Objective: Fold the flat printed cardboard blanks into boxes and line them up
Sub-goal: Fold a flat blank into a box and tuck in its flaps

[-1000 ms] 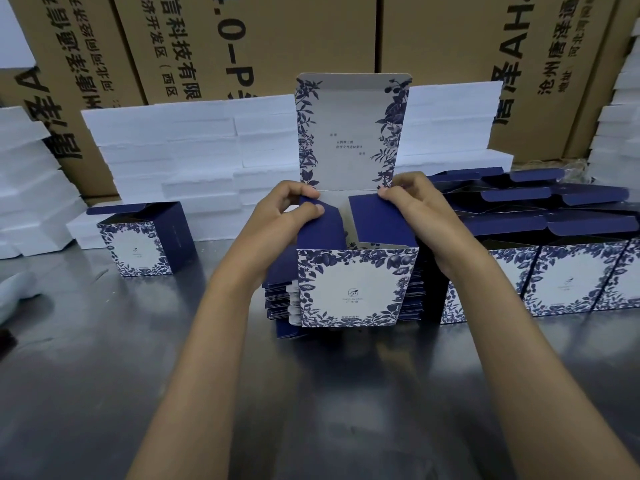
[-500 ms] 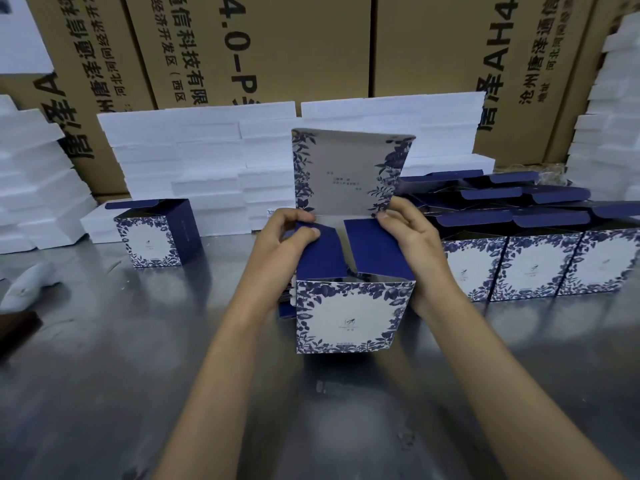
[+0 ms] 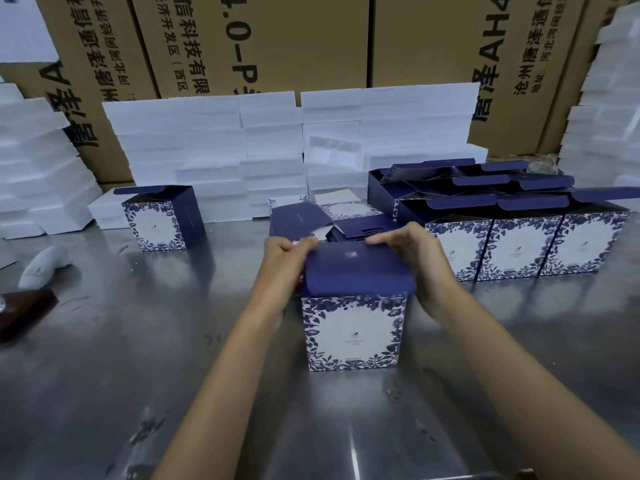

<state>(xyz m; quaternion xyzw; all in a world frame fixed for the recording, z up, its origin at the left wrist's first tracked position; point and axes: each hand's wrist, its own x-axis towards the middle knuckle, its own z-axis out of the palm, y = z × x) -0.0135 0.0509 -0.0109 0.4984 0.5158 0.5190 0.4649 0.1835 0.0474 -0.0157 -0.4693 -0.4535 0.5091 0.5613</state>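
Observation:
A box with a white front and blue leaf print (image 3: 353, 330) stands upright on the steel table (image 3: 138, 358) in the middle. Its navy lid (image 3: 356, 271) is folded down over the top. My left hand (image 3: 284, 251) grips the lid's back left corner with curled fingers. My right hand (image 3: 412, 251) holds the back right edge and side of the lid. Behind the box lies a low pile of flat printed blanks (image 3: 311, 216). To the right stand several folded boxes in rows (image 3: 519, 244), lids half raised. One more folded box (image 3: 161, 220) stands alone at the left.
Stacks of white foam blocks (image 3: 214, 150) line the back, with more at the far left (image 3: 34, 161) and far right (image 3: 606, 116). Large brown cartons (image 3: 294, 39) rise behind them. A white handheld tool (image 3: 45, 265) and a dark flat object (image 3: 24, 310) lie at the left table edge.
The tall printed lid that stood upright has been folded down onto the box. The box now stands lower and nearer to me, and the blank pile behind it shows.

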